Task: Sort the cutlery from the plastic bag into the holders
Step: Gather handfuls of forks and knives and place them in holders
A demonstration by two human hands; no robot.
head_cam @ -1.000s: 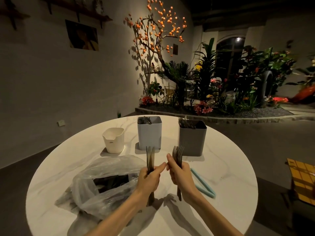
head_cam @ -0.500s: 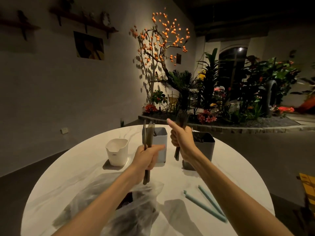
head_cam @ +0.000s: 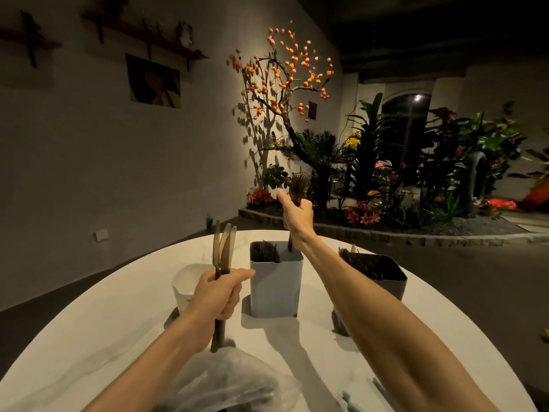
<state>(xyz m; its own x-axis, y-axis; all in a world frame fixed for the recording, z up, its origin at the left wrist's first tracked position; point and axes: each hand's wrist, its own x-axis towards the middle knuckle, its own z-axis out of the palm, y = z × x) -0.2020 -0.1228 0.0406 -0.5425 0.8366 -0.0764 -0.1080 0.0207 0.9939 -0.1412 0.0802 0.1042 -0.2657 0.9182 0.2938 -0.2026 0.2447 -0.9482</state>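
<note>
My right hand (head_cam: 297,217) grips a bundle of dark forks (head_cam: 298,185) upright above the light blue-grey holder (head_cam: 276,288), with the handle ends at its rim. That holder has dark cutlery inside. My left hand (head_cam: 218,295) holds a few translucent brown knives (head_cam: 224,251) upright, in front of the white holder (head_cam: 185,285). A dark grey holder (head_cam: 383,279) with cutlery stands to the right, partly behind my right forearm. The clear plastic bag (head_cam: 231,382) with dark cutlery lies at the table's near edge.
The round white table (head_cam: 89,337) carries all three holders. Teal sticks (head_cam: 353,404) lie at the bottom right by my right arm. Beyond the table are a wall and a planted bed with an orange-fruited tree (head_cam: 285,84).
Both hands have risen and moved forward over the table. My right hand carried the forks from over the dark grey holder to above the blue-grey one. My left hand went toward the white holder.
</note>
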